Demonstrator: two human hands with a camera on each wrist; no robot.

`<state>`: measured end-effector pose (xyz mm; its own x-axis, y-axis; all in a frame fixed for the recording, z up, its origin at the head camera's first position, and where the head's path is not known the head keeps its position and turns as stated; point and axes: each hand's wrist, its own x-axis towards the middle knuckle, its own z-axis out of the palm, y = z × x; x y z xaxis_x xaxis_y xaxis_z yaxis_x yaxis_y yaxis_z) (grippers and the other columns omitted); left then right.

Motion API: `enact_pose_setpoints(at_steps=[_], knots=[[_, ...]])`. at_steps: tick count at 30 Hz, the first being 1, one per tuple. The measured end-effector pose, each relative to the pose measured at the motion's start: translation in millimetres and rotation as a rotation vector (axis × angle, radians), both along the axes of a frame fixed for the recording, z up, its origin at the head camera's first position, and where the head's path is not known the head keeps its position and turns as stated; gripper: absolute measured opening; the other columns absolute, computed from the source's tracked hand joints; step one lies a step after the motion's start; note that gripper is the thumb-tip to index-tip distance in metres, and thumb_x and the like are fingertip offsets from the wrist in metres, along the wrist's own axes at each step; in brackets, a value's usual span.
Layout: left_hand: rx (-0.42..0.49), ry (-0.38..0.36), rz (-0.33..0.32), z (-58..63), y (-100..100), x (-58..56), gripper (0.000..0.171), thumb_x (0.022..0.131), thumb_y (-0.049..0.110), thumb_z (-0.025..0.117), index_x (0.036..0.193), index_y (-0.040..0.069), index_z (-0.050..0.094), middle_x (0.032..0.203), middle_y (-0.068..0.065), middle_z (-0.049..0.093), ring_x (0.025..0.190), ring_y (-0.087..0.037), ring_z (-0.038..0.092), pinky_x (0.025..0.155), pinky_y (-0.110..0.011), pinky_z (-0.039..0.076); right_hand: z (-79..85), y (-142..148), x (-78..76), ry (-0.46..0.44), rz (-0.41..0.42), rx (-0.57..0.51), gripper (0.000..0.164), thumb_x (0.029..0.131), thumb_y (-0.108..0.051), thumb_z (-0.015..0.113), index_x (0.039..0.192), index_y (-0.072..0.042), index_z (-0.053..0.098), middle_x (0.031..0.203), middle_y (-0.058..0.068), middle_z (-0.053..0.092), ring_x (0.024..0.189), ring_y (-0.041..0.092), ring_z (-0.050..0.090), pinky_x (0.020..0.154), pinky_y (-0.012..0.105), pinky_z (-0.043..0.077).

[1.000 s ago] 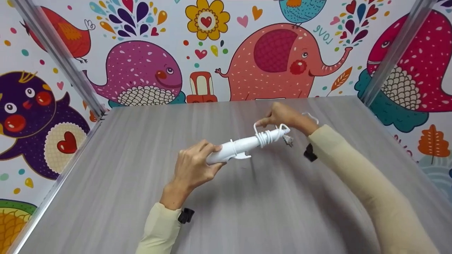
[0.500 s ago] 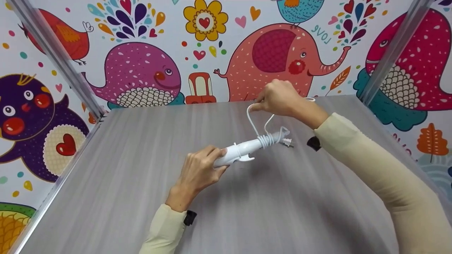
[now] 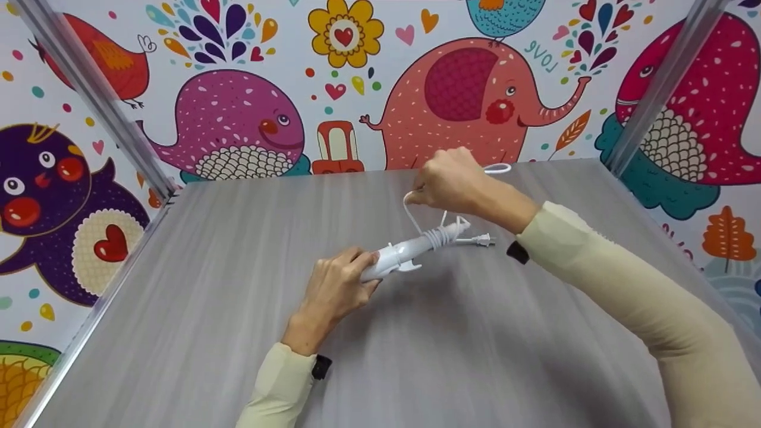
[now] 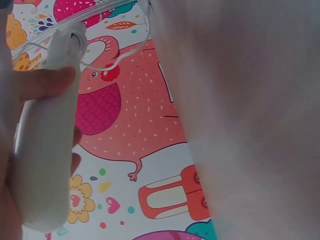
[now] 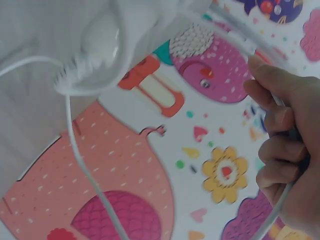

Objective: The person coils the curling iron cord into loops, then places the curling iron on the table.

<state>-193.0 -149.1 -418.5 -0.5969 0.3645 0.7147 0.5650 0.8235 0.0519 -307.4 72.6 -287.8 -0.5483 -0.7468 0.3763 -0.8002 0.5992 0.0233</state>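
Observation:
My left hand [image 3: 336, 282] grips one end of a white stick-shaped appliance [image 3: 398, 255], apparently a curling iron, with a small hooked lever on its underside. In the left wrist view the thumb lies across the smooth white barrel [image 4: 45, 155]. Several turns of white power cord [image 3: 439, 238] wrap round the other end, and a two-prong plug [image 3: 484, 239] hangs beside them. Above and beyond the coil, my right hand [image 3: 455, 181] holds a length of this cord in curled fingers, as the right wrist view also shows. A loop of cord [image 3: 498, 168] sticks out behind that hand.
Both hands are above a grey wood-grain table [image 3: 208, 297]. A wall [image 3: 351, 107] printed with cartoon animals rises at its back, and metal posts [image 3: 113, 101] stand at its far corners. A black wrist device [image 3: 321, 367] sits at the left cuff.
My right hand has lifted up and away, drawing a cord loop off the appliance, then come slightly down and left. The plug has swung out to the right. My left hand has shifted slightly right.

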Motion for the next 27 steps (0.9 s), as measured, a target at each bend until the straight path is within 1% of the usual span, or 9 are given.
enact_pose_setpoints(at_steps=[3,6,7,11,14,17,20,23,27], knots=[[0.046,-0.047,0.06,-1.2,-2,-0.8,0.032,0.068,0.016,0.091,0.092,0.008,0.073,0.081,-0.007,0.07,0.064,-0.023,0.069,0.055,-0.036,0.056,-7.9,3,15.5,0.09,0.067,-0.051,0.019,0.084,-0.028,0.081,0.088,-0.01,0.083,0.062,0.004,0.072,0.043,0.014,0.045,0.044,0.024,0.023],[0.079,-0.045,0.103,1.1,-6,-1.1,0.03,0.069,0.016,0.091,0.091,0.007,0.073,0.08,-0.007,0.069,0.062,-0.023,0.068,0.052,-0.037,0.054,-16.1,8,32.2,0.149,0.09,-0.084,0.023,0.084,-0.03,0.081,0.081,-0.007,0.082,0.051,0.005,0.062,0.041,0.012,0.038,0.044,0.022,0.021],[0.085,-0.038,0.114,2.2,-8,-1.6,0.03,0.069,0.016,0.091,0.091,0.007,0.073,0.08,-0.007,0.069,0.062,-0.024,0.068,0.051,-0.037,0.054,-19.4,10,37.0,0.166,0.098,-0.1,0.024,0.084,-0.03,0.081,0.079,-0.006,0.081,0.049,0.006,0.058,0.041,0.012,0.037,0.044,0.021,0.023],[0.124,0.003,0.151,6.1,-17,-4.0,0.031,0.068,0.012,0.09,0.095,0.006,0.075,0.081,-0.009,0.07,0.064,-0.025,0.069,0.052,-0.038,0.055,-32.9,22,51.0,0.151,0.111,-0.172,0.023,0.083,-0.029,0.082,0.079,-0.006,0.081,0.053,0.006,0.063,0.045,0.016,0.051,0.045,0.021,0.035],[0.167,0.024,0.179,8.3,-23,-3.7,0.034,0.067,0.008,0.09,0.097,0.006,0.076,0.084,-0.011,0.071,0.069,-0.026,0.071,0.056,-0.04,0.057,-46.5,28,54.5,0.046,0.143,-0.256,0.018,0.084,-0.025,0.081,0.082,-0.008,0.081,0.059,0.004,0.068,0.05,0.012,0.061,0.049,0.02,0.045],[0.195,0.04,0.188,12.1,-25,-2.1,0.035,0.066,0.007,0.091,0.098,0.006,0.077,0.086,-0.012,0.072,0.073,-0.027,0.072,0.059,-0.041,0.059,-61.2,32,53.9,-0.063,0.192,-0.323,0.014,0.085,-0.021,0.08,0.087,-0.008,0.082,0.063,0.003,0.072,0.051,0.008,0.062,0.049,0.016,0.044],[0.221,0.043,0.189,14.6,-25,-1.1,0.035,0.067,0.009,0.091,0.099,0.005,0.077,0.087,-0.012,0.072,0.075,-0.028,0.072,0.062,-0.042,0.06,-74.8,36,50.8,-0.127,0.216,-0.345,0.013,0.087,-0.02,0.078,0.091,-0.009,0.082,0.067,0.003,0.074,0.05,0.006,0.056,0.048,0.014,0.039],[0.242,0.041,0.197,15.6,-24,-1.2,0.035,0.066,0.01,0.092,0.098,0.005,0.076,0.087,-0.012,0.072,0.077,-0.028,0.072,0.063,-0.043,0.06,-85.5,40,45.3,-0.213,0.181,-0.342,0.014,0.088,-0.021,0.077,0.093,-0.009,0.082,0.071,0.003,0.076,0.052,0.005,0.053,0.049,0.014,0.038],[0.256,0.028,0.197,14.6,-25,-1.9,0.035,0.067,0.01,0.091,0.096,0.005,0.073,0.089,-0.012,0.072,0.079,-0.028,0.071,0.065,-0.044,0.06,-95.2,45,36.5,-0.42,0.072,-0.346,0.018,0.089,-0.025,0.076,0.097,-0.011,0.082,0.08,0.005,0.078,0.057,0.004,0.055,0.052,0.018,0.042]])
